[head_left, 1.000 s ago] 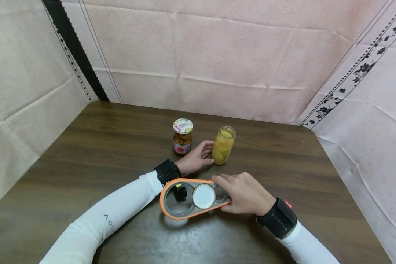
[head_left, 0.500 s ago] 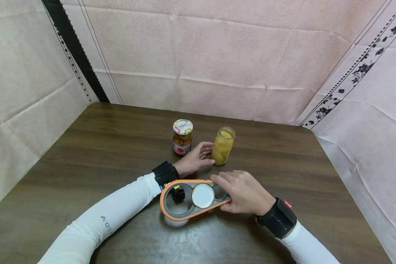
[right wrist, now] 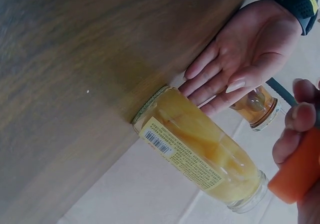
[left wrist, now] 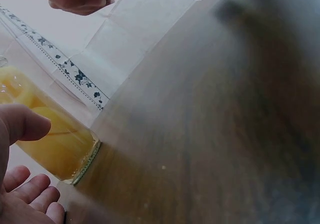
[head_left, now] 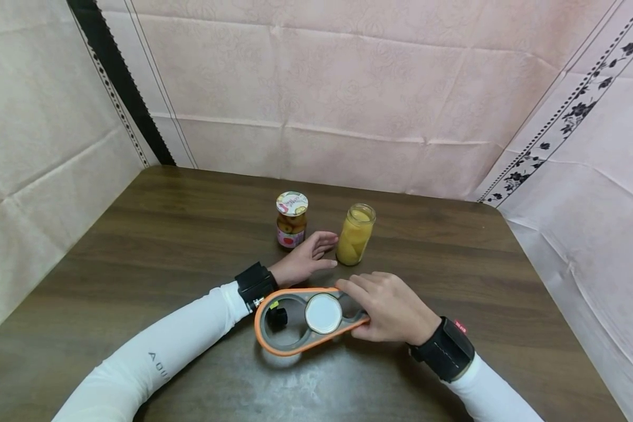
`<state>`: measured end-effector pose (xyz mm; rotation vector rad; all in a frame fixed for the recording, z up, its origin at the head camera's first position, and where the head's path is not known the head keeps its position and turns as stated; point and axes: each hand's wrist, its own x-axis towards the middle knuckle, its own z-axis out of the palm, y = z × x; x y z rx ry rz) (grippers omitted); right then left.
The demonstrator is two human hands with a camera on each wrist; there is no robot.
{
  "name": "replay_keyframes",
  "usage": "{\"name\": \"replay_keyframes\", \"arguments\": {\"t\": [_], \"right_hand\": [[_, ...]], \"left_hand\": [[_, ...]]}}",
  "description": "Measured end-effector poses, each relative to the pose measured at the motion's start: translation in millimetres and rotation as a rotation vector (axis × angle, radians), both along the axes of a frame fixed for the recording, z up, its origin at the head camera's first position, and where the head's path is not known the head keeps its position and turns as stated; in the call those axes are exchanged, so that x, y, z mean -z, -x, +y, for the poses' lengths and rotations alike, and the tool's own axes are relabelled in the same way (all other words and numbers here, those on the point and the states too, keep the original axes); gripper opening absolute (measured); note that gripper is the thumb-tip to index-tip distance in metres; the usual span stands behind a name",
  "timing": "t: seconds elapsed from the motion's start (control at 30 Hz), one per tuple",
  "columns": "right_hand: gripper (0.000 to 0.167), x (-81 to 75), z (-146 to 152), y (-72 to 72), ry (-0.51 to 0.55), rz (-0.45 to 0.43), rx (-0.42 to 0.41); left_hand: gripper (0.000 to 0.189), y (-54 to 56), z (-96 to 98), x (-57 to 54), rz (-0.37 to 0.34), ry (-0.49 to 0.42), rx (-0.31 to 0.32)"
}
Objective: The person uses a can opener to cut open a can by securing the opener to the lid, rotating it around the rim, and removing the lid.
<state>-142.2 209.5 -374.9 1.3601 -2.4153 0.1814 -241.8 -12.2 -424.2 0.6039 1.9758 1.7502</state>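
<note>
My right hand (head_left: pixel 392 308) grips an orange and grey jar opener (head_left: pixel 304 346) by its narrow end, above the near part of the table. A round white lid (head_left: pixel 324 313) sits in one of the opener's rings. The lidless glass jar of yellow fruit (head_left: pixel 356 237) stands upright on the table. Just left of it is my left hand (head_left: pixel 303 258), palm toward the glass, fingers loosely extended and holding nothing. In the right wrist view a barcode label (right wrist: pixel 180 151) shows on the jar, and the orange handle end (right wrist: pixel 295 169) lies in my right fingers.
A second jar (head_left: pixel 291 220) with a patterned lid and brown fruit stands behind my left wrist. The brown wooden table (head_left: pixel 190 234) is bordered by pale cloth (head_left: pixel 348 88) at the back and sides.
My left hand has drawn back slightly to the left, widening the gap to the yellow fruit jar. My right hand keeps the jar opener almost where it was.
</note>
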Motion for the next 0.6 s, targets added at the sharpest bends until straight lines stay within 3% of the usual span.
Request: {"name": "replay_keyframes", "arguments": {"t": [0.2, 0.37, 0.6], "right_hand": [[0.068, 0.0, -1.4, -0.6, 0.016, -0.004, 0.003], [0.051, 0.4, -2.4, 0.1, 0.032, -0.005, -0.013], [0.041, 0.5, -3.7, -1.6, 0.007, 0.060, -0.076]], "left_hand": [[0.058, -2.1, -1.6, 0.2, 0.029, 0.010, -0.009], [0.056, -3.7, -3.8, 0.4, 0.076, 0.028, -0.016], [0.054, -8.0, -10.8, 0.6, 0.059, 0.041, 0.023]]}}
